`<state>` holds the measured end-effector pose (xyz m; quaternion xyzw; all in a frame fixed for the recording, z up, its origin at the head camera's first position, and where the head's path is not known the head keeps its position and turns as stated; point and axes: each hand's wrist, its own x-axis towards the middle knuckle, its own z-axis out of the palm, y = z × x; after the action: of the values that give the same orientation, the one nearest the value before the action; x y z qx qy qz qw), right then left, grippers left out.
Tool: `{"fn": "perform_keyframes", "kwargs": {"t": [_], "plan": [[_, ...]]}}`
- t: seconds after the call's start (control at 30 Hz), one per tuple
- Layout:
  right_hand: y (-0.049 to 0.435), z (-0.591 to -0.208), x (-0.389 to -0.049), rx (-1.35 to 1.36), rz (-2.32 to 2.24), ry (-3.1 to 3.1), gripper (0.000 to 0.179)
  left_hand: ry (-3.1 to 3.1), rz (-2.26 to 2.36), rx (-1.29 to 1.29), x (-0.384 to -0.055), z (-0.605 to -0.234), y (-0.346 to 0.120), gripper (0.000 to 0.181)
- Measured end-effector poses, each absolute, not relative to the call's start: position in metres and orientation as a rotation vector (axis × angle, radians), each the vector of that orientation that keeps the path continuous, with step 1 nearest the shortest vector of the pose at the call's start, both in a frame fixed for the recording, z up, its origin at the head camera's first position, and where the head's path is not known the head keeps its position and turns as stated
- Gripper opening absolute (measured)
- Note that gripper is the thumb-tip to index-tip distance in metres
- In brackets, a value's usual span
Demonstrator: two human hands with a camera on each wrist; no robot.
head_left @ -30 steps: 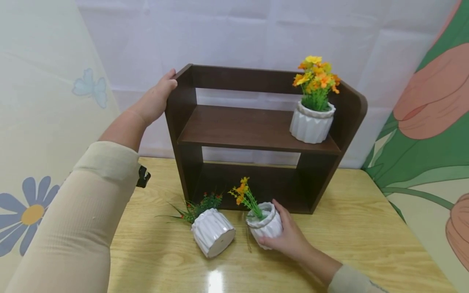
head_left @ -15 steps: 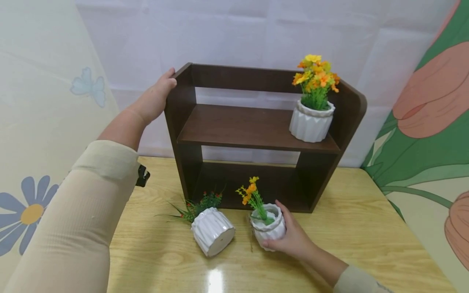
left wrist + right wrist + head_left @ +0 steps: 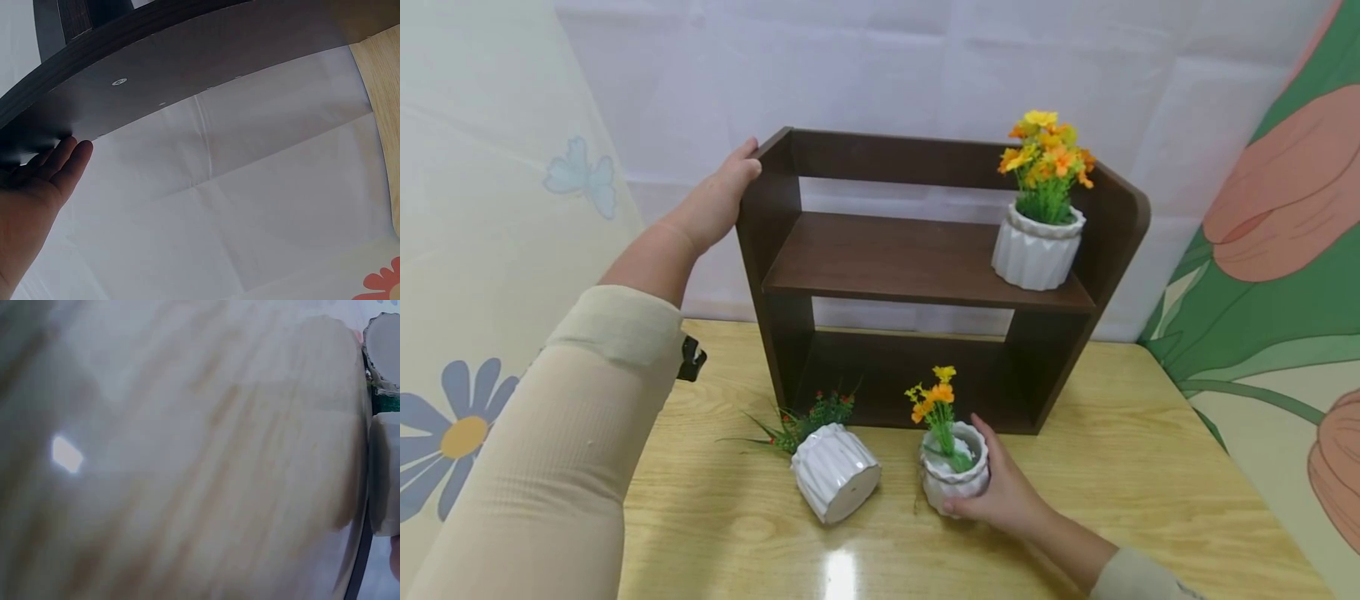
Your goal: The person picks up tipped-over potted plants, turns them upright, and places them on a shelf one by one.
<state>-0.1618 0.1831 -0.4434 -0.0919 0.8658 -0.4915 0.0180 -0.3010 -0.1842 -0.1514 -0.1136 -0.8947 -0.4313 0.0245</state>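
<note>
In the head view my left hand (image 3: 718, 200) rests against the upper left side panel of a dark brown two-tier shelf (image 3: 880, 258). The left wrist view shows its nearly straight fingers (image 3: 74, 165) touching the panel's outer face. My right hand (image 3: 1003, 492) holds a white ribbed flowerpot (image 3: 951, 487) by its right side, thumb in front. Orange and yellow artificial flowers (image 3: 936, 404) lean left inside it; the pot's inner wall shows. Left of it, a second white flowerpot (image 3: 835, 475) with grassy greenery (image 3: 812, 421) lies tipped, base toward me.
Another white flowerpot (image 3: 1037, 250) with fuller orange and yellow flowers stands upright at the right of the shelf's upper tier. Beneath everything is a light wooden table (image 3: 1135, 467). White cloth hangs behind, and patterned walls flank both sides. The right wrist view is mostly blurred.
My right hand has moved the flowerpot slightly to the right and turned it more upright, so its flowers have swung right. The left hand and the tipped flowerpot stay where they were.
</note>
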Motion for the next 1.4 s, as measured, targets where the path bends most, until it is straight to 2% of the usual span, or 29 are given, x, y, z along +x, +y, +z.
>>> {"fn": "perform_keyframes", "kwargs": {"t": [1.4], "plan": [[0.189, -0.46, -0.15, -0.221, -1.656, 2.639, 0.119, -2.744, -1.409, -0.358, -0.302, -0.152, -0.185, 0.066]]}}
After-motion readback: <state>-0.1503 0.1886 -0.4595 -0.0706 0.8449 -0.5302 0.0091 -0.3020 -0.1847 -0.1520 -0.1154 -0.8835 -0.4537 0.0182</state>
